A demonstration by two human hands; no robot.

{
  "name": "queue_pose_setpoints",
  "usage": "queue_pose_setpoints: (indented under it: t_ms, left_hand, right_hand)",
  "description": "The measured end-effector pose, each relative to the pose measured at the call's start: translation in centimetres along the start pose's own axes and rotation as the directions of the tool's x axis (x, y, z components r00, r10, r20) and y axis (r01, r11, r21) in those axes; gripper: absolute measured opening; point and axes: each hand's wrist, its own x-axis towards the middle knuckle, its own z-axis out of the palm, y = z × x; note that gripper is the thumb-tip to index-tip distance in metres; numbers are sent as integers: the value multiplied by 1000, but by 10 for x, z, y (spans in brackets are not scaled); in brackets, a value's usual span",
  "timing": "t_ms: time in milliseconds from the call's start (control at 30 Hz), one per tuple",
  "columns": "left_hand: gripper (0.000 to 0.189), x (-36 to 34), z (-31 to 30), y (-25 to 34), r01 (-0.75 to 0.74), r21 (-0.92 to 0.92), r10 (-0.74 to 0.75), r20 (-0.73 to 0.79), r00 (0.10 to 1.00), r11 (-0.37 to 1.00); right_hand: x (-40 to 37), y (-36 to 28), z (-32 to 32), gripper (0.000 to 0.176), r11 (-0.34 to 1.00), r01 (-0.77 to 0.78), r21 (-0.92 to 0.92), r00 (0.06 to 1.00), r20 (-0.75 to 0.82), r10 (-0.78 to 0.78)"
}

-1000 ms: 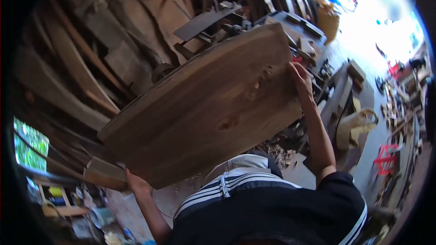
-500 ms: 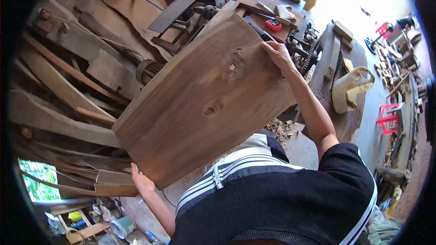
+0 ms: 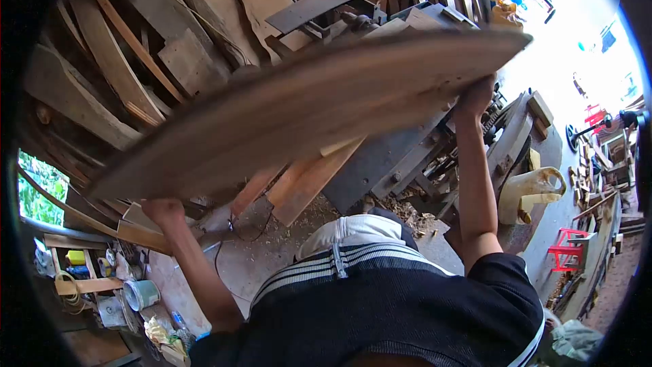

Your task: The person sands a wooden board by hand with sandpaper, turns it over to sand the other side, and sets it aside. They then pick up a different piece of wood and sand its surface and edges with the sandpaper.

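A wide wooden board (image 3: 299, 105) is held up in front of me, tilted so that it shows foreshortened and slightly blurred. My left hand (image 3: 165, 212) is closed on its lower left edge, with the fingers hidden behind the wood. At the right end my right hand (image 3: 477, 98) grips the near edge, its fingers partly out of sight. Below the board, reddish wooden planks (image 3: 316, 180) rest beside the dark metal table of a machine (image 3: 370, 173).
Several boards (image 3: 109, 54) lean along the left wall. Wood shavings (image 3: 411, 214) cover the floor by the machine. A cut-open yellowish jug (image 3: 530, 190) stands at right, with a red stool (image 3: 569, 248) farther off. A bucket (image 3: 141, 294) sits at lower left.
The board has been raised and tipped from broad face toward me to nearly edge-on. Both hands moved outward with it, and the planks and machine table beneath have come into view.
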Motion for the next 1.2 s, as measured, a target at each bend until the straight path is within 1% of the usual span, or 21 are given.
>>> queue_pose_setpoints:
  t_ms: [33, 67, 100, 133, 200, 233, 267, 300, 333, 367, 400, 433, 467, 500, 533, 600, 633, 733, 800, 900, 1200]
  left_hand:
    - [37, 37, -17, -1, 53, -173, 54, 561, 826, 984]
    - [34, 73, -39, -5, 188, -282, 199, 907, 371, 941]
    - [35, 85, -52, -9, -185, -148, 237, 590, 772, 972]
    - [36, 61, -20, 1, -49, -338, 275, 661, 698, 940]
    - [33, 108, -32, -8, -53, -406, 332, 656, 678, 912]
    - [33, 86, -13, -4, -72, -415, 348, 642, 683, 907]
    - [35, 40, 20, 2, 52, -250, 74, 468, 881, 967]
    - [43, 10, 33, 6, 228, -130, -199, 206, 958, 965]
    - [43, 10, 17, 3, 212, -147, -185, 179, 966, 966]
    - [46, 16, 0, -3, 342, 13, -321, 385, 865, 939]
    - [50, 22, -5, -10, 427, 202, -461, 560, 688, 882]
    - [51, 9, -4, -6, 503, 314, -591, 493, 639, 805]
    - [50, 5, -12, -16, 474, 378, -606, 467, 644, 795]
    - [49, 7, -26, -27, 446, 443, -623, 441, 646, 777]
    - [49, 14, -46, -33, 382, 541, -621, 375, 688, 749]
    - [50, 23, -64, -48, 323, 644, -621, 307, 721, 694]
    - [53, 23, -68, -52, 369, 600, -628, 303, 716, 710]
    - [55, 33, -76, -67, 447, 525, -625, 224, 748, 724]
    - [54, 45, -77, -80, 426, 585, -604, 142, 785, 691]
    - [56, 47, -61, -91, 393, 561, -599, 245, 762, 729]
    - [71, 87, -79, -147, 387, 689, -585, 65, 808, 612]
  right_hand:
    - [10, 3, 6, 51, 980, 29, 196, 997, 59, -42]
    - [61, 45, -36, 45, 780, -300, 550, 733, 656, -181]
    - [68, 58, -46, 45, 776, -307, 551, 729, 661, -180]
    - [42, 60, -81, 44, 839, -251, 483, 762, 633, -137]
    - [39, 80, -105, 43, 935, -141, 324, 819, 569, -74]
    - [35, 91, -116, 43, 968, -94, 231, 841, 539, -47]
    - [44, 100, -132, 42, 990, -54, 129, 858, 514, -20]
    - [64, 110, -146, 42, 1000, -17, 22, 873, 488, 4]
    - [79, 124, -146, 42, 996, 20, -86, 888, 460, 21]
    - [80, 141, -167, 42, 996, 15, -87, 877, 479, 28]
    - [82, 156, -195, 45, 992, -92, -88, 788, 603, 126]
    - [88, 156, -215, 48, 977, -184, -106, 686, 698, 205]
    - [49, 111, -206, 48, 981, -162, -110, 709, 679, 193]
    - [16, 68, -151, 53, 870, -416, -264, 617, 620, 484]
    - [11, 21, -113, 59, 666, -641, -383, 449, 516, 729]
    - [-12, 6, -87, 66, 761, -382, -525, 556, 527, 643]
    - [-18, -1, -79, 68, 750, -443, -492, 484, 573, 662]
    - [-11, 25, -81, 67, 720, -443, -534, 494, 524, 693]
    - [-5, 46, -81, 63, 746, -452, -489, 436, 608, 663]
    - [-2, 62, -73, 56, 753, -453, -477, 511, 553, 658]
    - [9, 128, -84, 51, 761, -161, -629, 708, 463, 533]
